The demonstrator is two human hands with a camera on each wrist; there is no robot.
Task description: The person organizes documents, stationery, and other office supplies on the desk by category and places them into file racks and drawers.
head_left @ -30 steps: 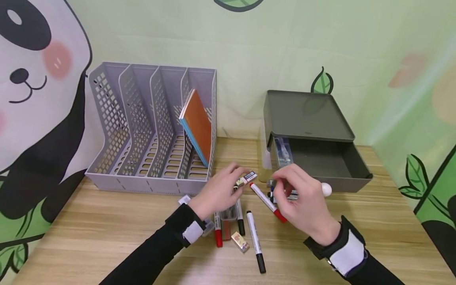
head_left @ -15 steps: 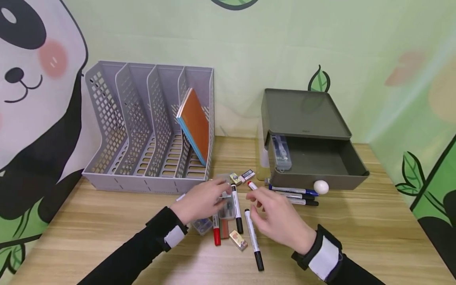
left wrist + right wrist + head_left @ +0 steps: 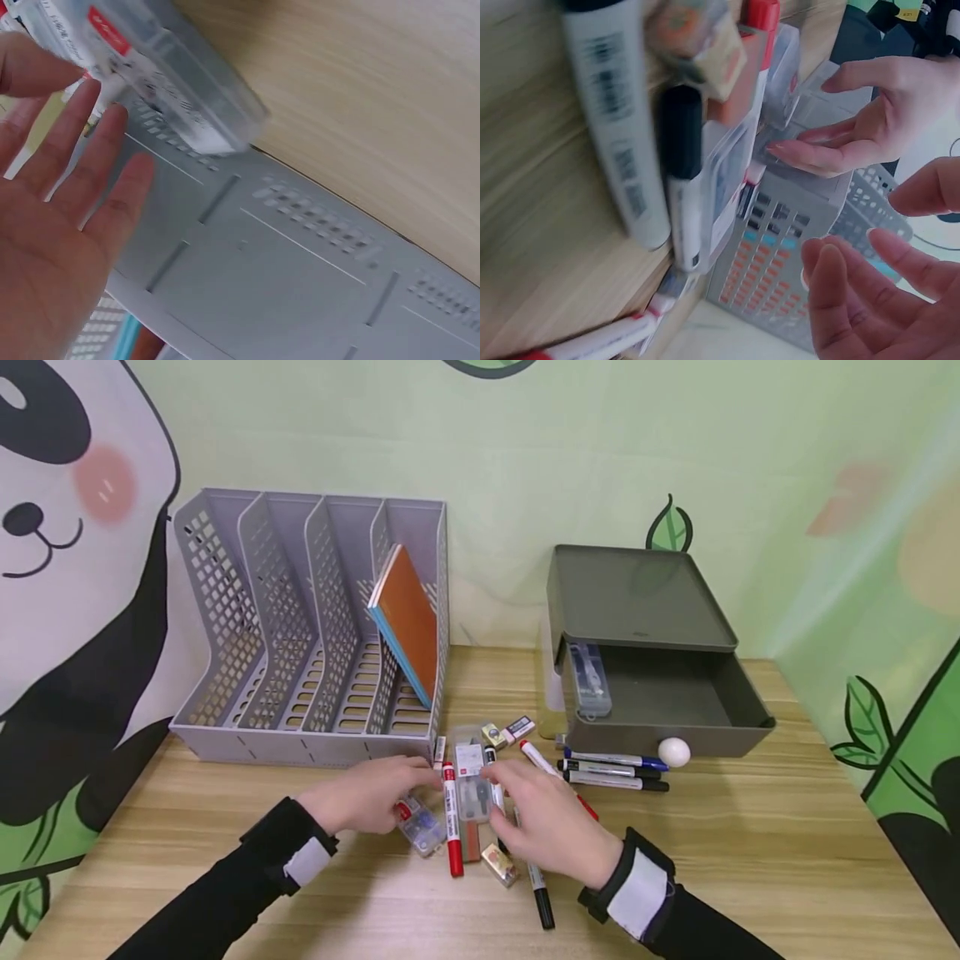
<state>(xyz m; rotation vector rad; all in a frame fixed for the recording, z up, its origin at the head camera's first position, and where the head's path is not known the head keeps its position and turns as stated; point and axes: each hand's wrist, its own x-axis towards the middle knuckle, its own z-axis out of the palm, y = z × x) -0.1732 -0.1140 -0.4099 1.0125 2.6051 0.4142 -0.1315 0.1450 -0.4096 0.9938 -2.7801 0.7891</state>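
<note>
My left hand (image 3: 371,795) hovers at the left of a group of stationery, its fingertips near a small clear plastic box (image 3: 422,835). In the left wrist view its fingers are spread beside a clear box (image 3: 180,75), holding nothing. My right hand (image 3: 555,822) is over the group's right side, fingers loosely bent and nothing between them. Around the hands lie a red-capped marker (image 3: 453,831), a longer clear case (image 3: 472,795), a reddish-brown block (image 3: 471,842), a patterned eraser (image 3: 499,864) and a black-capped marker (image 3: 542,897), partly hidden by the right hand.
A grey file rack (image 3: 300,745) with an orange-and-blue book (image 3: 408,622) stands behind on the left. At right, a dark drawer box (image 3: 645,593) has its drawer (image 3: 660,693) pulled out, holding a clear case (image 3: 590,681). Several markers (image 3: 615,768) lie before it; small erasers (image 3: 517,728) lie nearby.
Both hands have moved left: the right from the pens by the drawer to the middle of the group, the left from the small erasers to the clear box. The pens by the drawer are now uncovered.
</note>
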